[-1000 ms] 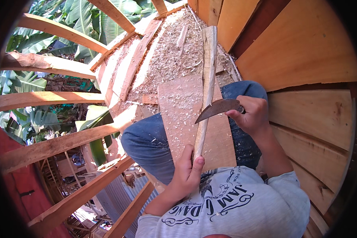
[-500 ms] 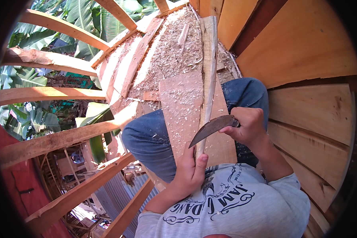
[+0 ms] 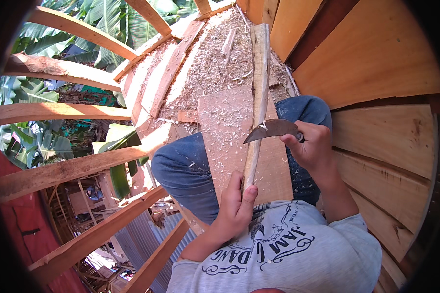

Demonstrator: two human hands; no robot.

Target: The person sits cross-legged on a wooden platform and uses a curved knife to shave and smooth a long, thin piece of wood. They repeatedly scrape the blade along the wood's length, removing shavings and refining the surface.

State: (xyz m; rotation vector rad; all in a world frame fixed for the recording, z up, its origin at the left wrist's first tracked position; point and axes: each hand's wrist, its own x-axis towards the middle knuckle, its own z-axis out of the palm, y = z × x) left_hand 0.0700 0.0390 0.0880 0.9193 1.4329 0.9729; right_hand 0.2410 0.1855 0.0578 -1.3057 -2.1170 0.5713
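The plank wall [image 3: 376, 63] closes in just beside the right hand [image 3: 313, 146], leaving little room there. Leftward, railing beams [image 3: 68, 168] bar the way, though gaps between them seem open.

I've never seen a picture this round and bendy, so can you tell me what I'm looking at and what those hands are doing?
The camera sits on a person's head and looks down, so the edges bend. The two arms coming from below are that person's own. The left hand grips the near end of a long wooden stick. The right hand holds a curved knife with its blade across the stick. Under the stick a flat board rests on the person's knees in blue jeans. Wood shavings cover the plank floor ahead. Green leaves show beyond the wooden rails.
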